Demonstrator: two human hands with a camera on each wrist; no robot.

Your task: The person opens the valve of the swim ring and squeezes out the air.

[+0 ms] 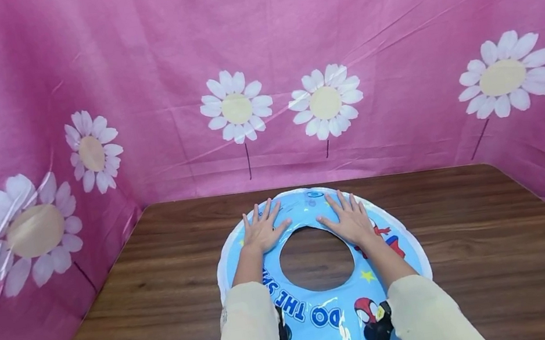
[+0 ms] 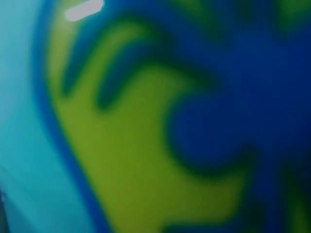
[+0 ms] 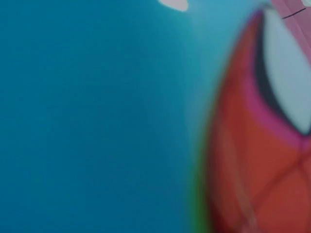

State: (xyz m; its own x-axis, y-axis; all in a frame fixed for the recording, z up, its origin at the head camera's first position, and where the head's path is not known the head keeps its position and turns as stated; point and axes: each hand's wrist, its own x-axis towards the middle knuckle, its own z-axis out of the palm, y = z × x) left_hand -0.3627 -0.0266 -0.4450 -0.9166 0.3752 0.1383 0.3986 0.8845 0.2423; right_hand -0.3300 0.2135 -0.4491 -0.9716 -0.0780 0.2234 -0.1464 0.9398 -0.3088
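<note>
Both palms flat, fingers spread: left hand [image 1: 262, 230] and right hand [image 1: 346, 220] pressing swim ring's [image 1: 325, 309] far side. Uneven pressure could skid it across tabletop [image 1: 476, 257].

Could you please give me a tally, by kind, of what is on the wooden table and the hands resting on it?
Swim ring, blue, flat on the table: 1
Hands pressing flat on the ring, left hand and right hand: 2
Wrist cameras, left one and right one: 2
Total: 5
</note>
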